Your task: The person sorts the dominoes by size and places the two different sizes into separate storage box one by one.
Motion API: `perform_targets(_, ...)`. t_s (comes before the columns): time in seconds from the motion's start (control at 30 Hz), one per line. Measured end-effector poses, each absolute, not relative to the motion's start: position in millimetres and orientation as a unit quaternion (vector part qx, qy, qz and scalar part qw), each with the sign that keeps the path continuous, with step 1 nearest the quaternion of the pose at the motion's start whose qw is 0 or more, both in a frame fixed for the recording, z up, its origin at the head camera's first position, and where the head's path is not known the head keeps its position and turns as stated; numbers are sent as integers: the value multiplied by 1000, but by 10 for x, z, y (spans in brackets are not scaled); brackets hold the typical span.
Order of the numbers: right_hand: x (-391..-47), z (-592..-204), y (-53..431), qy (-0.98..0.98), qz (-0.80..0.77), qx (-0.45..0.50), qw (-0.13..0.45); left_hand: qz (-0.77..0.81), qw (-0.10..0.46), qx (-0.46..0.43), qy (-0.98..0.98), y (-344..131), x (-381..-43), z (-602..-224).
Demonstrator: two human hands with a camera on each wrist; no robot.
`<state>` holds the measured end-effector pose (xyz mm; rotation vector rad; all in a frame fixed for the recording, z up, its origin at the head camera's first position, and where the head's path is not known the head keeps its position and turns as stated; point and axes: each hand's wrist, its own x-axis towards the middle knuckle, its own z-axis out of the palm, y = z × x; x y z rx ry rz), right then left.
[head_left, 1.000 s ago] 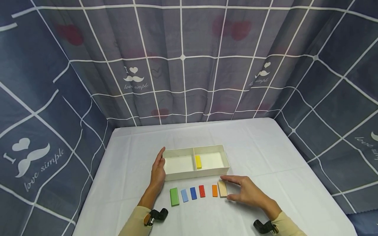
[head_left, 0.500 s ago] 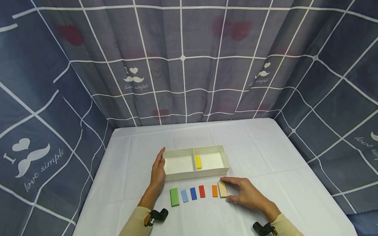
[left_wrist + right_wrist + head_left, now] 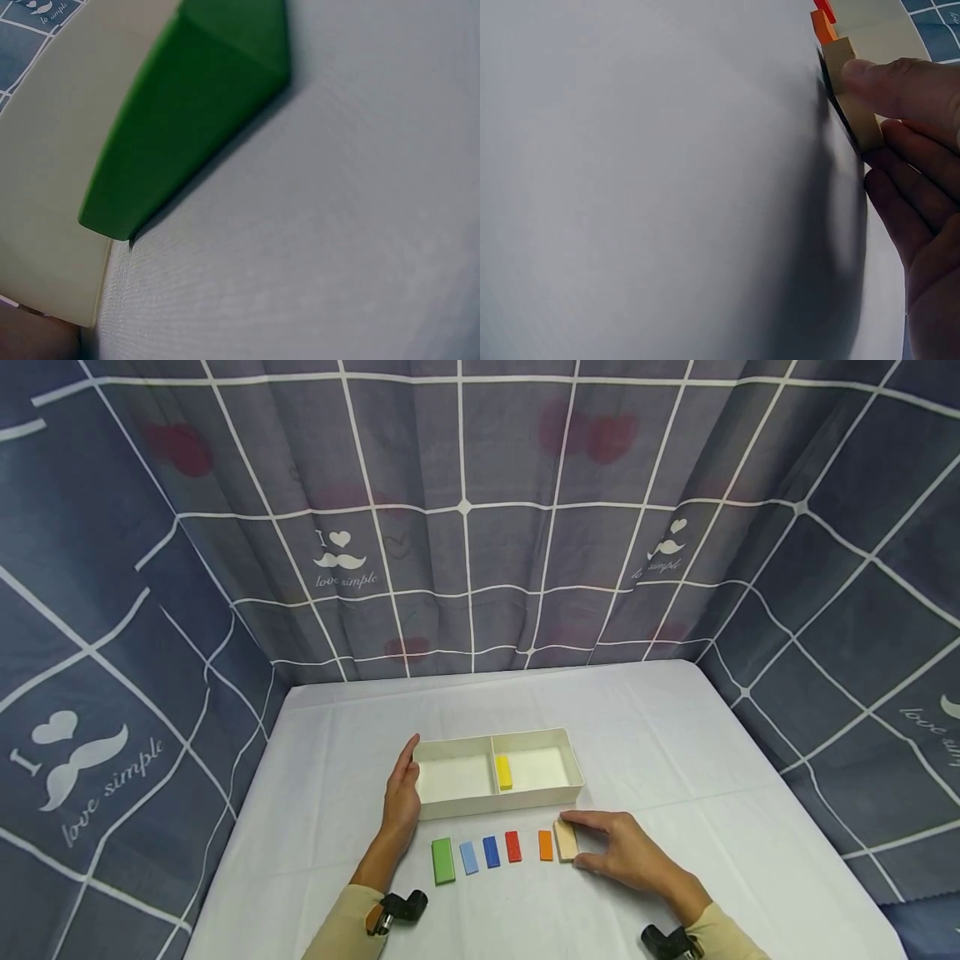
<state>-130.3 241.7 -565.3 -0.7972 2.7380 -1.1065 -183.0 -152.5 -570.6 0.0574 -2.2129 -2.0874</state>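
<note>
In the head view, a cream two-compartment box (image 3: 461, 809) stands mid-table with a small yellow block (image 3: 504, 772) in its right compartment, by the divider. Against the box's left end rests my left hand (image 3: 401, 797), fingers fairly straight. My right hand (image 3: 630, 850) pinches a natural wood block (image 3: 566, 842) between thumb and finger; the block is down on the cloth at the right end of a row. The right wrist view shows the thumb on this wooden block (image 3: 864, 124). A green block (image 3: 180, 112) fills much of the left wrist view, near the box wall (image 3: 60, 165).
In front of the box lie a green block (image 3: 443, 861), a light blue one (image 3: 468, 857), a dark blue one (image 3: 491, 852), a red one (image 3: 513, 847) and an orange one (image 3: 546, 845). Grid-patterned curtains (image 3: 427, 552) enclose the white-clothed table (image 3: 645, 718) at back and sides.
My right hand and forearm have shifted very slightly, while the fingers stay at the wooden block. The left hand, box and blocks look the same.
</note>
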Motion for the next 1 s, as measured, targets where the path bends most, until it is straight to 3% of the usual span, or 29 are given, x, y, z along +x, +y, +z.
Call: perform_targets(1.0, -1563, -5002, 2550, 888, -343, -304, -29, -676, 52, 20, -734, -1520, -1810, -5669)
